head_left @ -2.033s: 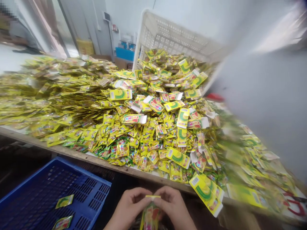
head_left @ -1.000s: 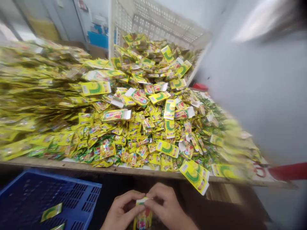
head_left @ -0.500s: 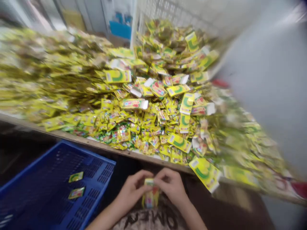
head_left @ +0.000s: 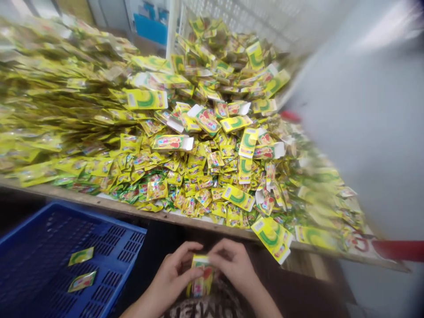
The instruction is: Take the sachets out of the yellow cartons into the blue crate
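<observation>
My left hand [head_left: 175, 274] and my right hand [head_left: 232, 265] meet at the bottom centre, just below the table edge. Both pinch the top of one small yellow carton [head_left: 200, 279] with red and green print, held upright between them. In front of the hands a big heap of yellow sachets and flat cartons [head_left: 185, 132] covers the table [head_left: 99, 202]. One folded yellow carton [head_left: 272, 236] overhangs the table edge just right of my right hand.
A blue plastic crate [head_left: 109, 260] sits low on the left with two yellow packets [head_left: 81, 267] in it. A white perforated crate [head_left: 232, 17] leans at the back, spilling packets. Red scissors handles [head_left: 359, 244] lie at the right table edge near a grey wall.
The view has swung and tilted down, showing more of the blue crate. Both hands stay closed on the small carton, working at its top.
</observation>
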`<state>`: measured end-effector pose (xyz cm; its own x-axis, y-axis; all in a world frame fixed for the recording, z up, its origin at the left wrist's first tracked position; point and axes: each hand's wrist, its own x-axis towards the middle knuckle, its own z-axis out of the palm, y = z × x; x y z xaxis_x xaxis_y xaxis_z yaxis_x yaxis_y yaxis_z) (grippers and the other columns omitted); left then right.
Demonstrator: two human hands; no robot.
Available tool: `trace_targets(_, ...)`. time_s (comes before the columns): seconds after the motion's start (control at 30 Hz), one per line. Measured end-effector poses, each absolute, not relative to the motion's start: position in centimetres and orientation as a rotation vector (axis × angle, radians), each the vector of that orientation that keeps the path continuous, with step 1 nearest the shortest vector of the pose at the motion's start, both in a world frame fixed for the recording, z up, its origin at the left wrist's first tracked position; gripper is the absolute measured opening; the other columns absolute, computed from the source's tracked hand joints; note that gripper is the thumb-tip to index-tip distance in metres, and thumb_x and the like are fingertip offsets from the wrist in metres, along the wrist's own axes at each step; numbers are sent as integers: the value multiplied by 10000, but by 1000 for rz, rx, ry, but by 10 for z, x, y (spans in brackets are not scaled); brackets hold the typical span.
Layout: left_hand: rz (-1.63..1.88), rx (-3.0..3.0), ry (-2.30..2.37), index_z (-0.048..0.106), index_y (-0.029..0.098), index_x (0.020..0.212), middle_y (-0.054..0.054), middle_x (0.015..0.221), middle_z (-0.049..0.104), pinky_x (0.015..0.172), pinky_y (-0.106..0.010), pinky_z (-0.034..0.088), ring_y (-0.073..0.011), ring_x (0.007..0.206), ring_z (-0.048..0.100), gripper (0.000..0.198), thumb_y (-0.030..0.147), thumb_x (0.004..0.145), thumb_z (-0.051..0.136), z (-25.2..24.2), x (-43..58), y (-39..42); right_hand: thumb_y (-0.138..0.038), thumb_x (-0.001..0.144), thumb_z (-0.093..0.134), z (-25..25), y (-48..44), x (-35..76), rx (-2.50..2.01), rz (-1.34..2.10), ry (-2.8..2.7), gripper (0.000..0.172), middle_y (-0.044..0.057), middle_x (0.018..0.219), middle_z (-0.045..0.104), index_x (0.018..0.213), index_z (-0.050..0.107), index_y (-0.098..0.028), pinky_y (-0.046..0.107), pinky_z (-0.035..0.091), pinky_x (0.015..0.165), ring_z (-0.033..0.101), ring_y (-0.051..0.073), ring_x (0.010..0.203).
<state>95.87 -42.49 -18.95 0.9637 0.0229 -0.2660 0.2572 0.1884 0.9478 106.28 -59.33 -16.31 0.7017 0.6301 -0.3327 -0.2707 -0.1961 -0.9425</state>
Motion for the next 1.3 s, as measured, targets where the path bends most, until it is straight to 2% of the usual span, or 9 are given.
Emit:
trace_targets(0.2,-149,1472,160,502,273,1250,-35,997,725,831,-258,506,-200,931,681,392,358,887,621,-191,964,-426,-352,690,760,-163,-589,1076,-1574,837,-165,260,-1,486,584,712,665,-111,223,461,399,511,110,386)
trace_targets(0.4,-154,1388,195,460,307,1318,-29,1062,722,896,-284,507,-206,989,679,469,351,883,629,-200,960,-427,-363,674,764,-171,-587,1070,-1488,863,-68,281,-2,508,583,700,619,-124,230,438,379,495,113,388)
trace_targets(0.47,-158,1369,228,503,298,1287,-26,1050,720,886,-280,513,-205,983,674,452,358,865,652,-203,960,-427,-324,722,722,-171,-586,1064,-1608,764,-146,217,-7,560,582,704,610,-139,217,420,408,509,109,433)
trace_targets(0.6,-126,1433,304,659,250,1092,-22,1007,717,848,-235,503,-192,959,657,293,397,839,674,-198,966,-424,-231,769,674,-170,-588,1056,-1781,577,-331,111,12,678,608,695,657,-150,219,449,538,565,127,609)
trace_targets(0.73,-118,1474,328,743,218,942,-41,965,730,846,-236,496,-201,938,662,246,427,841,661,-189,973,-420,-290,776,690,-163,-595,1062,-1639,749,-297,159,23,703,620,720,658,-144,240,465,503,578,149,596)
trace_targets(0.9,-65,1527,235,736,212,947,-42,895,720,771,-241,496,-193,857,664,237,386,787,731,-193,968,-421,-208,699,792,-160,-602,1059,-1697,694,-465,131,12,777,643,769,688,-168,233,440,613,593,145,702)
trace_targets(1.0,-87,1508,206,738,192,907,-55,892,727,752,-245,482,-195,845,660,220,374,783,740,-194,965,-430,-182,779,713,-172,-609,1049,-1755,571,-630,36,34,857,639,769,679,-175,245,434,663,594,153,777)
trace_targets(1.17,-48,1514,301,707,169,892,-41,807,699,660,-212,439,-161,753,612,265,424,821,685,-195,960,-431,-209,846,663,-174,-596,1062,-1769,621,-775,58,38,876,650,796,687,-195,262,463,727,613,164,822)
trace_targets(1.3,204,1489,702,653,207,1069,-51,999,699,766,-272,497,-221,895,638,395,518,826,619,-223,908,-358,-212,933,540,-149,-515,1097,-1828,420,-971,165,27,894,648,876,695,-218,275,462,811,609,160,882)
